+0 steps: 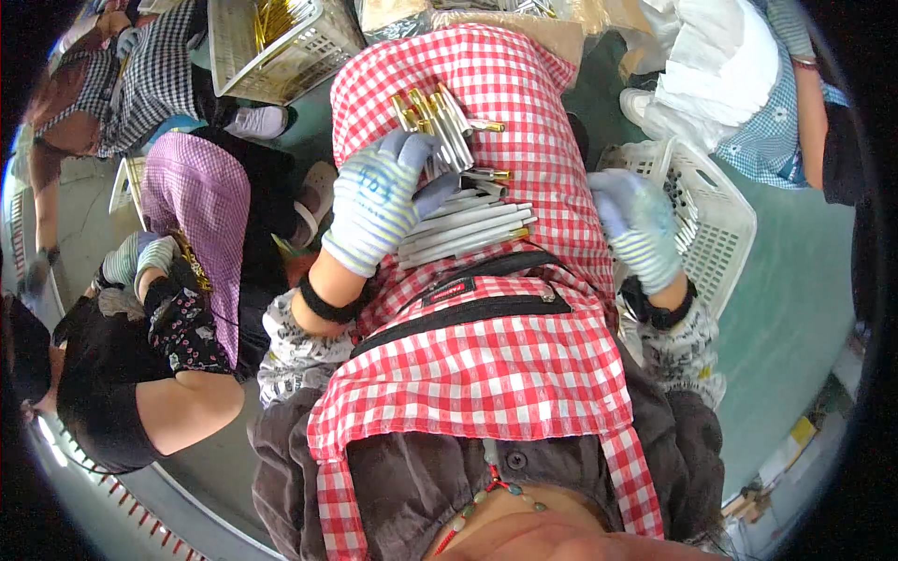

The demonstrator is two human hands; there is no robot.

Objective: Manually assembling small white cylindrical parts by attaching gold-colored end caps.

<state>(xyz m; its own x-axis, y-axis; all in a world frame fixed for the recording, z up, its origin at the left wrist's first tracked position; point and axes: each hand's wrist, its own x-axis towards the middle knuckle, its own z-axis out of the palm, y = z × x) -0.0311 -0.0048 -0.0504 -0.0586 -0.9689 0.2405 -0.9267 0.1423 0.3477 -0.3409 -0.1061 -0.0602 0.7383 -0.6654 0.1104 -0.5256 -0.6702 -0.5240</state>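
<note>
Across the red-and-white checked apron on my lap lies a pile of slim silver-grey tubes (463, 229), a few with gold-coloured ends. My left hand (379, 192), in a striped knit glove, curls over the upper part of the pile. Between its thumb and fingers is a fanned bunch of gold-tipped tubes (449, 136), whose lower ends the hand hides. To the right, my right hand (641, 224), gloved alike, hovers between my lap and a white crate (734, 224). Its fingers are loosely bent, slightly blurred, and nothing shows in them. More tubes (686, 220) lie inside that crate.
A pale crate (281, 61) with gold-coloured rods stands ahead on the left. Cardboard (524, 33) and clear wrapping lie straight ahead. Co-workers sit close by on the left, one in a purple checked apron (201, 196); another person in blue check (767, 140) is at the far right.
</note>
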